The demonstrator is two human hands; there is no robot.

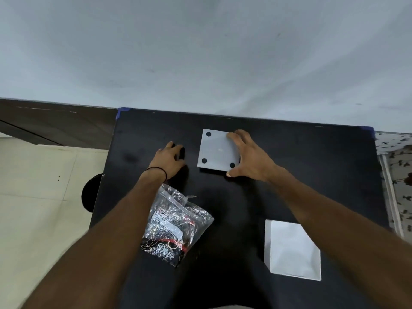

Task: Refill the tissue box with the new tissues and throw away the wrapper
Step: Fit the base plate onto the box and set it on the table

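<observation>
Pale floor tiles (40, 186) fill the left of the frame, beside the black tabletop (312, 175) that takes up the centre. The left hand (170, 160), with a dark band at the wrist, lies left of centre with its palm down on the tabletop and its fingers bent. Something dark sits at the fingertips, but against the black surface I cannot tell whether the hand holds it. Below that wrist, partly under the forearm, lies the crumpled clear wrapper (176, 226) with red and white print, flat on the tabletop. Right of the left hand and apart from it sits the tissue box (217, 150), a pale grey square with a dark round foot at each corner of its upper face. The right hand (247, 157) grips the box's right side, fingers over the far corner and thumb at the near corner. In the lower right rests a white block of tissues (292, 250), well apart from the box. Patterned fabric (399, 175) lines the right edge.
</observation>
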